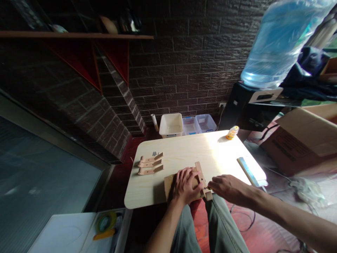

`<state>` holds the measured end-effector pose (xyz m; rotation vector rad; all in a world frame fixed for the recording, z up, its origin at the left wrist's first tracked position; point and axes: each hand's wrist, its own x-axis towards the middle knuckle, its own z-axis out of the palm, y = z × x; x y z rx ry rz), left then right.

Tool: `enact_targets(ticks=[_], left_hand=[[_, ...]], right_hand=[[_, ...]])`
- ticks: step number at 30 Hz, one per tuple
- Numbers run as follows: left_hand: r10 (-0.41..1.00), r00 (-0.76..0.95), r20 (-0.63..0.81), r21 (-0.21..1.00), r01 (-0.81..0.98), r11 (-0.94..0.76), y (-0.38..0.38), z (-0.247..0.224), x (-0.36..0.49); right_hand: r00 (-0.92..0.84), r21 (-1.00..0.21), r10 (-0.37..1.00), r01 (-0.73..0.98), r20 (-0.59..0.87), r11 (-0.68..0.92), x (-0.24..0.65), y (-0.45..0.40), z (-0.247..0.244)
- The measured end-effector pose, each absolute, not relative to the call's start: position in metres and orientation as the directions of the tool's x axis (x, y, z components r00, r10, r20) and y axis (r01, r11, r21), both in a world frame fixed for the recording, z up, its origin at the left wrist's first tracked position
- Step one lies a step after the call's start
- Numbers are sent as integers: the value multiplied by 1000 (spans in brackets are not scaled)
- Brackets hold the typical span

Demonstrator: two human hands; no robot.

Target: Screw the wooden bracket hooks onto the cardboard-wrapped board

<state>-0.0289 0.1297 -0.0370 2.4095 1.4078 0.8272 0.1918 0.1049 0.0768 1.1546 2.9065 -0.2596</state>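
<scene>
- Wooden block (168, 188) on table (181, 147), near edge; left hand (185, 182) flat over it, fingers slightly apart.
- Drilled wooden piece (200, 173) across block's right end, left thumb touching.
- Right hand (222, 185) right of block, fingers curled together; grip contents unclear.
- Three similar pieces (150, 171) — left of block.

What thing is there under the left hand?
Under the left hand is a wooden block, its left end showing. The part beneath the palm and fingers is covered, so it cannot be seen.
</scene>
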Motion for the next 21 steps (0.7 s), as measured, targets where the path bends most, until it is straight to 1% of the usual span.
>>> enact_targets(ticks=[2, 4, 7, 11, 13, 21], left_hand=[[854, 372, 364, 457, 727, -512, 130, -37, -29], [851, 372, 371, 447, 731, -515, 130, -37, -29], [847, 376, 376, 436, 734, -520, 129, -36, -29], [841, 374, 390, 425, 737, -525, 129, -35, -29], [837, 376, 397, 421, 736, -530, 129, -35, -29], [843, 380, 382, 442, 725, -528, 129, -32, -29]], right_hand=[[-750, -107, 661, 661, -39, 743, 192, 102, 74], [-758, -96, 652, 650, -19, 753, 193, 100, 73], [-759, -118, 651, 648, -21, 752, 197, 102, 75], [-782, -155, 620, 622, -67, 768, 200, 110, 79], [-788, -156, 608, 615, -90, 773, 198, 113, 80], [-794, -63, 594, 604, -129, 794, 185, 112, 81]])
